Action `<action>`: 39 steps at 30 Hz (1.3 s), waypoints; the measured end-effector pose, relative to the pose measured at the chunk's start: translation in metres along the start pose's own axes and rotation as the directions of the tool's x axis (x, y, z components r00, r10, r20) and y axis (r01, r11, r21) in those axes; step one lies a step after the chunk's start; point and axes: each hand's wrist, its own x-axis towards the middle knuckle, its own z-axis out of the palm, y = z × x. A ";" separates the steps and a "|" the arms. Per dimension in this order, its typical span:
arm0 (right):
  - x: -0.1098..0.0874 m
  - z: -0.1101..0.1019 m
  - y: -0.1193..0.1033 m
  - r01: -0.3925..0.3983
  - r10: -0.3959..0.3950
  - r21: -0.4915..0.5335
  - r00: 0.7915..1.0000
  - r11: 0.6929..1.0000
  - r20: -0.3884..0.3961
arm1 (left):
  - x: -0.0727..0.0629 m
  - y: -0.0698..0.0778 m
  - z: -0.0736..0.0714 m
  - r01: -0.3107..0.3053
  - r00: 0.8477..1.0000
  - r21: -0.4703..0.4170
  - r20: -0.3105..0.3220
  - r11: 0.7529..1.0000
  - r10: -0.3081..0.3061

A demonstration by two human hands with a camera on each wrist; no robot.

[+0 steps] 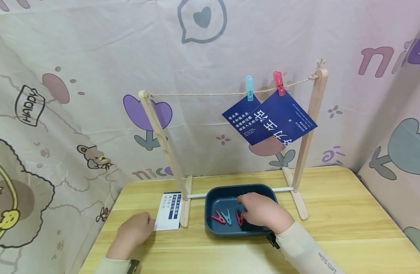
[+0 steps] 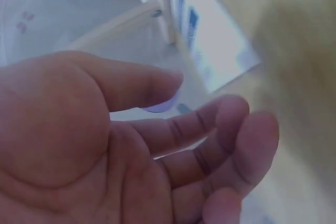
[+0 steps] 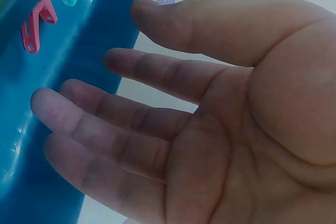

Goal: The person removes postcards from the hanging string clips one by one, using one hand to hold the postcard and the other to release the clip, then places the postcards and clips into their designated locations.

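My right hand (image 1: 263,211) reaches over the dark blue bin (image 1: 221,198), its fingers spread and slightly bent with nothing between them in the right wrist view. Inside the bin lie a red clothespin (image 1: 218,218), a blue clothespin (image 1: 226,217) and another red clothespin (image 1: 239,219) close to the fingers. Left of the bin, my left hand (image 1: 134,229) is beside a white card with blue blocks of print (image 1: 169,215). The left wrist view shows its fingers (image 2: 257,145) loosely bent and apart from the thumb, the card beyond them.
A wooden rack carries a twine line (image 1: 199,94) between its left post (image 1: 163,144) and right post (image 1: 311,133). Two dark blue cards hang there overlapping, one from a light blue clothespin (image 1: 250,88), one from a pink clothespin (image 1: 279,83). Printed cloth (image 1: 93,57) surrounds the table.
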 end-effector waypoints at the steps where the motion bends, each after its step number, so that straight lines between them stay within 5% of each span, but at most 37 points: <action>1: 0.000 0.000 -0.001 0.000 0.000 0.001 1.000 1.000 0.000 | -0.001 0.004 -0.004 -0.004 1.000 0.019 -0.015 1.000 0.004; 5: -0.002 -0.003 -0.002 -0.006 0.006 0.008 1.000 1.000 0.001 | -0.003 0.028 -0.019 -0.070 0.995 0.010 -0.074 0.997 0.071; 9: -0.003 -0.004 -0.003 -0.007 0.007 0.014 1.000 1.000 0.004 | -0.003 0.063 -0.034 -0.191 0.974 -0.100 -0.140 0.976 0.177; 16: -0.003 -0.004 0.000 0.004 -0.004 0.013 1.000 1.000 -0.012 | 0.004 0.120 -0.048 -0.354 0.928 -0.335 -0.243 0.873 0.282; 27: -0.005 -0.007 0.000 0.010 -0.009 0.021 1.000 1.000 -0.020 | 0.017 0.179 -0.066 -0.518 0.846 -0.439 -0.389 0.734 0.365; 39: -0.009 -0.010 0.001 0.018 -0.017 0.031 0.999 0.999 -0.036 | 0.035 0.227 -0.074 -0.545 0.836 -0.559 -0.419 0.624 0.355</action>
